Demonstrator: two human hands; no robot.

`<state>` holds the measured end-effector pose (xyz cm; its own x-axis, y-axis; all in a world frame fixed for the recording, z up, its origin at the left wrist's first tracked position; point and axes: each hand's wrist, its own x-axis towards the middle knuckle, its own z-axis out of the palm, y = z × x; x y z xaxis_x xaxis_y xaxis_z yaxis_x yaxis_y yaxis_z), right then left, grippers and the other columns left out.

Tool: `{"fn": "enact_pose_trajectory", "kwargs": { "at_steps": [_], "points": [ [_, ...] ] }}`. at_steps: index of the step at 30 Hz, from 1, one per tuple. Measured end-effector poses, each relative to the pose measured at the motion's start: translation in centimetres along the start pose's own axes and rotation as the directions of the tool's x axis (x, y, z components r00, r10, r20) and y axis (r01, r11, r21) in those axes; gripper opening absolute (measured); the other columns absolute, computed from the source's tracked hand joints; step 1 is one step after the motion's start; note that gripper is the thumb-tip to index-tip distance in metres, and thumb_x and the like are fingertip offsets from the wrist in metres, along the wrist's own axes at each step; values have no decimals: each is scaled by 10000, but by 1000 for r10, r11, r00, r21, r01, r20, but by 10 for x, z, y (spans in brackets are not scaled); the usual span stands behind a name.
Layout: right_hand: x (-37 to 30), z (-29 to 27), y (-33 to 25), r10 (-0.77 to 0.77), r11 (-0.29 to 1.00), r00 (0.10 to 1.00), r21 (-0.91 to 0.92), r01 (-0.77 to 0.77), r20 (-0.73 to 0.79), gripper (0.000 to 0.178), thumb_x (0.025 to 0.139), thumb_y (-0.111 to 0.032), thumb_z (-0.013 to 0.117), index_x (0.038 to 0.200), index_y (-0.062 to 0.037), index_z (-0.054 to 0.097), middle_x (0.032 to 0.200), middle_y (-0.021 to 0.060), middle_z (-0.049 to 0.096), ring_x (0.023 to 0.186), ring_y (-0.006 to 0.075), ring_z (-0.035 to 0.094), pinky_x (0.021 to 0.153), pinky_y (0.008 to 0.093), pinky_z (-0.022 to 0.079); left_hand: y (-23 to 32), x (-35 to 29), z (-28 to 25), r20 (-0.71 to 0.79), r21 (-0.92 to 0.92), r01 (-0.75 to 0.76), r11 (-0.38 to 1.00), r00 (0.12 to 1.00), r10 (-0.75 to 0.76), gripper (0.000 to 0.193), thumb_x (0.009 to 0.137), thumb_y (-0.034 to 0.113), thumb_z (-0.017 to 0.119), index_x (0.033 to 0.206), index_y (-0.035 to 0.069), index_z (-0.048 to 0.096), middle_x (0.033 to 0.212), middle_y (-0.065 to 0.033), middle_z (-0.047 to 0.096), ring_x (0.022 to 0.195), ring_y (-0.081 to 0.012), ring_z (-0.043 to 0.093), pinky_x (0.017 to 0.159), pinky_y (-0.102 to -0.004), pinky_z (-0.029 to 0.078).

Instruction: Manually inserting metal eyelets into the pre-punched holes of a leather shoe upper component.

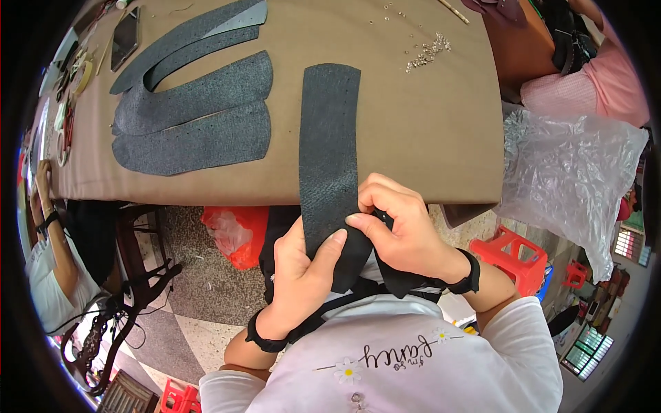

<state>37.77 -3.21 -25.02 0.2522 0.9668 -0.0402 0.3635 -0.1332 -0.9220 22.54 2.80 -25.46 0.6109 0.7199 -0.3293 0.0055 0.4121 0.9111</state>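
Note:
A long dark grey strip of textured, fabric-like material point(329, 131) lies on the brown-covered table point(413, 138), its near end drooping over the front edge. My left hand point(303, 265) grips that end from the left, thumb on top. From the right, my right hand point(399, 224) pinches the strip's edge between thumb and curled fingers. Black material hangs below both hands; whether it belongs to the strip I cannot tell. To the left lie several more curved dark grey pieces point(200, 141), partly overlapping, with small dots along them.
Small metal bits point(428, 52) are scattered at the far right, a phone point(125, 38) and tape roll point(82, 76) at far left. A transparent plastic sheet point(571, 172) hangs by the right edge, above a red stool point(513, 255). Other people sit left and right.

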Motion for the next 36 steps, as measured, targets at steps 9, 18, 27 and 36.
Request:
{"fn": "enact_pose_trajectory", "kwargs": {
  "at_steps": [9,18,27,36],
  "points": [
    [2,-28,5,204,946,892,154,-285,403,250,867,-151,610,1010,23,501,708,93,558,640,183,556,597,333,428,12,25,-21,121,-40,197,980,974,-191,149,756,-9,678,903,-26,662,822,-37,671,723,-83,604,660,-234,491],
    [-3,-115,-29,206,916,758,-395,73,618,413,767,-398,717,967,-61,586,706,110,636,645,310,616,557,369,450,34,22,-17,142,116,212,970,963,-227,88,739,-18,663,822,-48,658,770,-48,668,680,-83,607,623,-234,491],
    [71,-175,1,333,769,899,-634,-85,284,240,761,-237,684,802,-5,638,707,161,625,679,347,609,613,397,468,-3,47,11,74,17,32,999,997,-33,235,818,-17,605,1046,-70,585,985,-88,651,875,-137,609,792,-276,485],
    [121,-123,59,-112,863,991,-501,63,-68,62,743,-39,649,752,9,610,743,144,590,717,300,581,649,386,450,-5,51,12,28,-143,58,988,998,-54,367,890,-4,498,1253,-50,465,1121,-127,600,1018,-154,570,895,-294,450]
  ]
}}
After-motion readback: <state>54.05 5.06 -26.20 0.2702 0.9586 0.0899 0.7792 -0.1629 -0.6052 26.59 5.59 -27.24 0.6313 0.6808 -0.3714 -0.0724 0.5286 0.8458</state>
